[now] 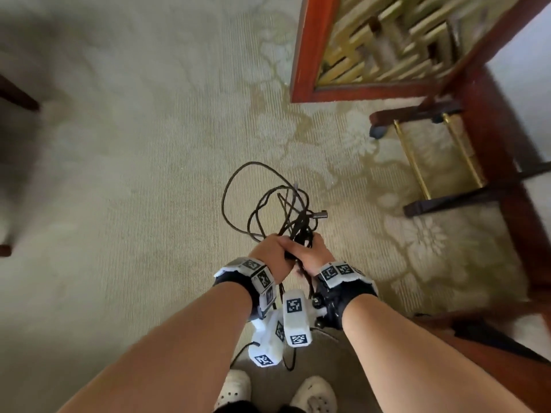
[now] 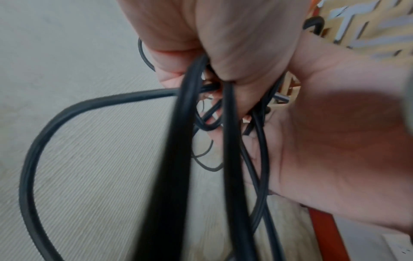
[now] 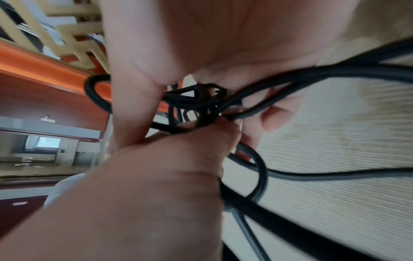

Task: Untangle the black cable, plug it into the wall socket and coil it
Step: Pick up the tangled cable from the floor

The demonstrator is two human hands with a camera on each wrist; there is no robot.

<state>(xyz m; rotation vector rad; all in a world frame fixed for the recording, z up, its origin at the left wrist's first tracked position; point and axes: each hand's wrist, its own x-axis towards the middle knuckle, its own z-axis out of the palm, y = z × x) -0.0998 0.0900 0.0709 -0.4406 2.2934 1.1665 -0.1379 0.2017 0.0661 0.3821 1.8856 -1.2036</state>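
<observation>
The black cable (image 1: 256,204) is a tangled bundle of loops hanging in front of me over the carpet. A metal-tipped connector (image 1: 320,215) sticks out to the right of the tangle. My left hand (image 1: 275,248) and right hand (image 1: 310,252) meet at the bundle's lower end, and both grip its strands. In the left wrist view the left hand (image 2: 214,53) curls round several cable strands (image 2: 178,141), with the right hand (image 2: 335,132) beside it. In the right wrist view the right hand (image 3: 201,44) holds the knotted cable (image 3: 194,100) against the left hand (image 3: 167,176). No wall socket is clearly in view.
A red-framed wooden screen (image 1: 304,55) with gold lattice stands at the upper right. A dark stand with brass bars (image 1: 417,165) and a caster is to the right. A dark furniture leg (image 1: 18,96) is at the left. Patterned carpet (image 1: 134,174) lies all around my white shoes (image 1: 235,389).
</observation>
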